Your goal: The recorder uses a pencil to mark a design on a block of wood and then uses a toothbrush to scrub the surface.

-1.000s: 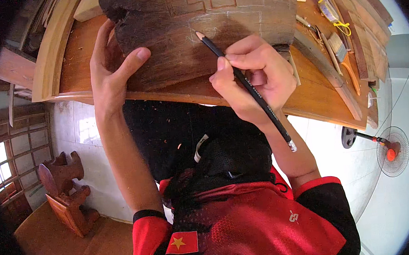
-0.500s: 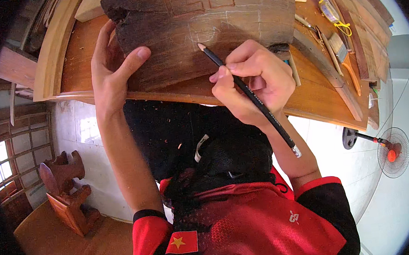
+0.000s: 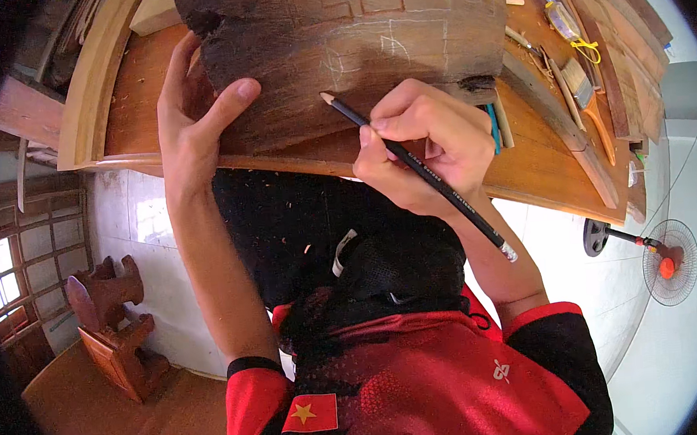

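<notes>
A dark, rough-edged wooden board [image 3: 289,68] lies on the workbench in front of me. Carved square lines run across its far part, and pale sketched lines mark its middle. My left hand [image 3: 193,131] grips the board's left edge, thumb on top and fingers partly hidden behind the edge. Pinched in my right hand [image 3: 432,135] is a black pencil [image 3: 439,183]. Its sharpened tip points up and left, over the bare wood just below the sketched lines; whether it touches the surface I cannot tell. The white eraser end points back toward me.
Right of the board lie a flat brush [image 3: 576,79] with an orange handle, a clear-handled tool [image 3: 561,18] with a yellow tie, and several wood strips. A pale wooden rail [image 3: 86,106] borders the bench's left. A fan [image 3: 670,263] stands beyond the right side.
My right hand has drawn the pencil tip left and slightly toward me, off the sketched lines. More pale lines now show where the pencil and hand were. My left hand stays put.
</notes>
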A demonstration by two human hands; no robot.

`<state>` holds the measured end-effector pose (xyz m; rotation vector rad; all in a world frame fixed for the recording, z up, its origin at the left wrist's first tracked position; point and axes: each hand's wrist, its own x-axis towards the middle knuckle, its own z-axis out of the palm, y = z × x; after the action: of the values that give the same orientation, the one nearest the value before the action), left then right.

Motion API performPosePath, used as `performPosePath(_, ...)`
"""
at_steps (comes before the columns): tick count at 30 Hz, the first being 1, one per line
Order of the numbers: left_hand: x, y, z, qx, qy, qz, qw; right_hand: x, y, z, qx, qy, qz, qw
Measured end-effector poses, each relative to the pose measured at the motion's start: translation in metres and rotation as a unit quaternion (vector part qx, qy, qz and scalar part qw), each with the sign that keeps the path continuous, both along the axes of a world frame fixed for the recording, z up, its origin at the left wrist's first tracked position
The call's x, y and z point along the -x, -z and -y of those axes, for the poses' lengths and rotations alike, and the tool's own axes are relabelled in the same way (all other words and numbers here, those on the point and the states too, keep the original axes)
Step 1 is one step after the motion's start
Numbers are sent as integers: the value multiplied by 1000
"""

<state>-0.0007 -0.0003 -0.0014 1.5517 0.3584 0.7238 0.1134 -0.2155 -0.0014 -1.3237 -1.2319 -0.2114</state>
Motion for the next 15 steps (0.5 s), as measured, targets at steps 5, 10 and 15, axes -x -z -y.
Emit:
performPosePath(5, -3, -5, 4, -7, 4, 0, 1000, 2, -2, -4, -13, 24, -23, 999)
performPosePath(10, 1, -3, 4, -7, -5, 10, 1000, 3, -5, 1, -40, -48, -131, 989)
performPosePath(15, 0, -7, 1, 4, -5, -32, 999, -24, -43, 6, 5, -115, -312, 943)
